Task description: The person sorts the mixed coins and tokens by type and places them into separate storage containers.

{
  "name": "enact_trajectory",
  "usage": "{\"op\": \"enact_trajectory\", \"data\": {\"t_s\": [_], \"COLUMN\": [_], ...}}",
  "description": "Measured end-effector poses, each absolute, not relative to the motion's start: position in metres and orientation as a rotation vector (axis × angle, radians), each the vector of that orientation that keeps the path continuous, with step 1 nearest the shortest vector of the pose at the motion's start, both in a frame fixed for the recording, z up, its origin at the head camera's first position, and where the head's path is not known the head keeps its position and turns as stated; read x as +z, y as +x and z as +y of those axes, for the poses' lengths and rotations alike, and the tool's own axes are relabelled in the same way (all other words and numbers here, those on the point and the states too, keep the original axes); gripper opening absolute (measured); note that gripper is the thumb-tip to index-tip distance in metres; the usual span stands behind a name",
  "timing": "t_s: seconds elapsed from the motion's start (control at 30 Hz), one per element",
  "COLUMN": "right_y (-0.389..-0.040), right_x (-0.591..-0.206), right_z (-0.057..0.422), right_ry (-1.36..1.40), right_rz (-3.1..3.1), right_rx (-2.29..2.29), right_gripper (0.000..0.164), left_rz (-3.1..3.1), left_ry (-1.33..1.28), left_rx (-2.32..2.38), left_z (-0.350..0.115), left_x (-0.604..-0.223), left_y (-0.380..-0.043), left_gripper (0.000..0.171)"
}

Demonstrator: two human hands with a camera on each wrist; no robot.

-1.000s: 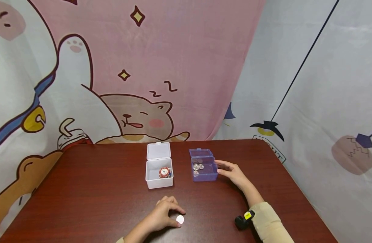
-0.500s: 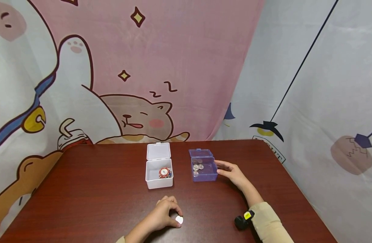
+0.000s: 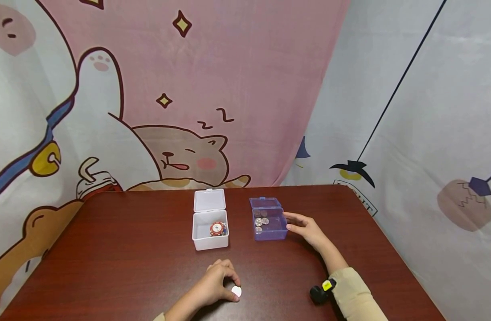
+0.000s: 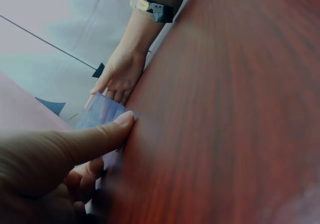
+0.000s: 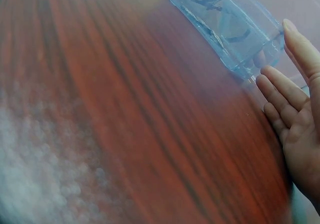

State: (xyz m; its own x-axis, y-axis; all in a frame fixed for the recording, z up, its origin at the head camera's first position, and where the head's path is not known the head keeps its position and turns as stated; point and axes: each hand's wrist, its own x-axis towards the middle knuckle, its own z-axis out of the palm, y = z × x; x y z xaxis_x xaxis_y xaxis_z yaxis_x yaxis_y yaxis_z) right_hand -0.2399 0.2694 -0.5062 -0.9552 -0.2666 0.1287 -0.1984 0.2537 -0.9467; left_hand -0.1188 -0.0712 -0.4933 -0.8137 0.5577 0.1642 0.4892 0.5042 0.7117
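Observation:
My left hand (image 3: 214,283) pinches a small round coin (image 3: 236,291), which looks bright white, between thumb and index finger close over the table. In the left wrist view the thumb (image 4: 107,136) hides the coin. My right hand (image 3: 305,228) rests against the right side of a see-through purple box (image 3: 271,235), its fingers nearly straight. The right wrist view shows a fingertip at the rim of this box (image 5: 225,27) and the other fingers beside its wall. Several silver coins (image 3: 259,221) lie in the box, whose lid (image 3: 265,203) stands open at the back.
A white box (image 3: 210,243) with its lid (image 3: 209,200) tipped back stands left of the purple box. Inside it are poker chips, a red and white one (image 3: 217,228) on top. The brown table (image 3: 129,249) ends at a patterned cloth (image 3: 261,89).
The left thumb and index finger have come together on the coin, which has shifted slightly left. The right hand and both boxes have stayed in place.

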Motion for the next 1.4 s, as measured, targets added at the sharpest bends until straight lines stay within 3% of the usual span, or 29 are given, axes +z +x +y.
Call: {"op": "enact_trajectory", "data": {"t_s": [0.5, 0.8, 1.4], "right_y": [-0.229, -0.239, -0.24], "right_x": [-0.484, -0.506, -0.506], "right_z": [0.262, 0.269, 0.269], "right_ry": [-0.497, -0.467, -0.467], "right_rz": [2.397, 2.439, 2.437], "right_rx": [-1.834, -1.824, -1.831], "right_gripper": [0.043, 0.044, 0.045], "left_rz": [2.673, 2.597, 2.484], "left_ry": [0.939, 0.91, 0.667], "left_rx": [1.221, 1.398, 1.711], "left_z": [-0.072, -0.072, -0.043], "left_x": [-0.494, -0.496, -0.493], "left_y": [-0.121, -0.123, -0.129], "left_gripper": [0.027, 0.016, 0.013]}}
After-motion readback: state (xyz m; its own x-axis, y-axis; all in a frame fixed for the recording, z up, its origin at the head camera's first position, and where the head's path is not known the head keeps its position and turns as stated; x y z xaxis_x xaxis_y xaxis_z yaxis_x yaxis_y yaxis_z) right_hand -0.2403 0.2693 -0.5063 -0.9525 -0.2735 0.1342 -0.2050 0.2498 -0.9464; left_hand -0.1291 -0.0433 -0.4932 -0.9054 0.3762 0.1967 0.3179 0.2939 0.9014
